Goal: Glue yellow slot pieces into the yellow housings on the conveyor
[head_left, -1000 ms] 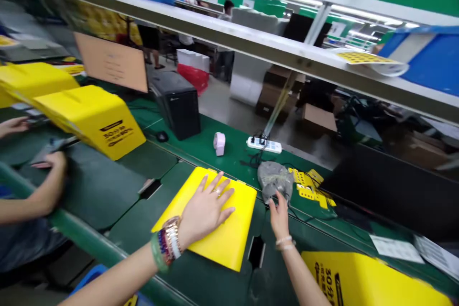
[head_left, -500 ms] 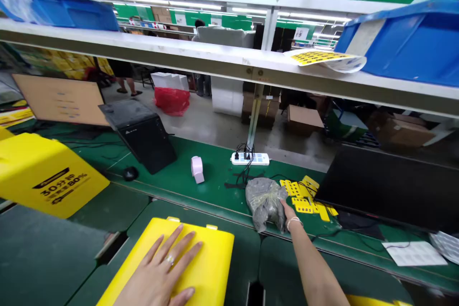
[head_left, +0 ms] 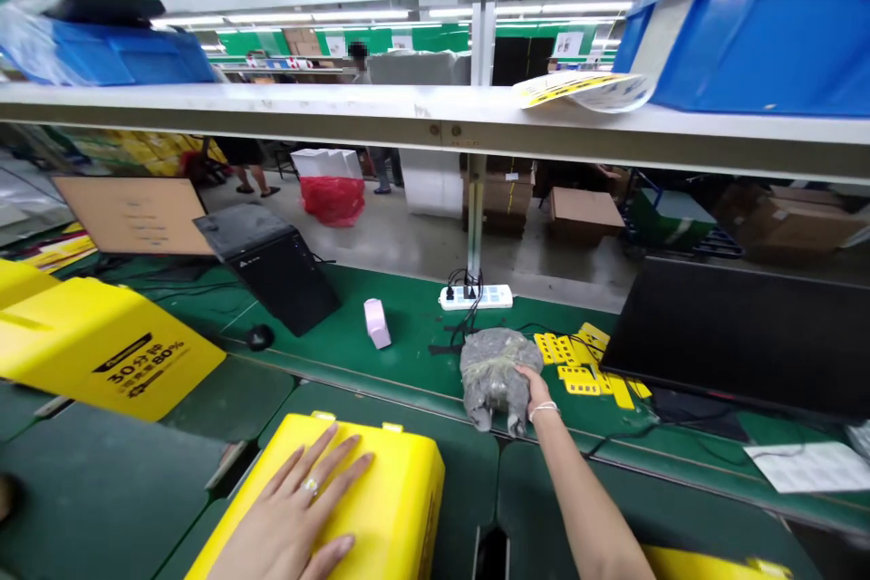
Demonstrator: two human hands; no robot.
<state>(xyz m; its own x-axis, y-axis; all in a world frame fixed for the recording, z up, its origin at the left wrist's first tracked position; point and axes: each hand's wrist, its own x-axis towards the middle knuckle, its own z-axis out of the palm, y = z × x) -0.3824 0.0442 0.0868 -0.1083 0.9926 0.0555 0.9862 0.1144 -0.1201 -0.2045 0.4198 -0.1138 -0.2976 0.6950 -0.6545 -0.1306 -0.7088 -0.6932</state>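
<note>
A yellow plastic case lies in front of me on the dark green work surface. My left hand, with a ring on one finger, rests flat on its top, fingers spread. To the right, my right hand reaches out to a crumpled grey bundle in clear plastic on the green bench. It grips the bundle's right side; some fingers are hidden behind it. Yellow printed labels lie just right of that bundle.
Another yellow case stands at left, near a mouse and a black computer tower. A lilac tape roll and power strip sit farther back. A dark monitor stands right. A shelf crosses above.
My right hand has shifted slightly left onto the grey bundle, which has turned and looks wider. My left hand stays flat on the yellow case. The camera view has tilted a little.
</note>
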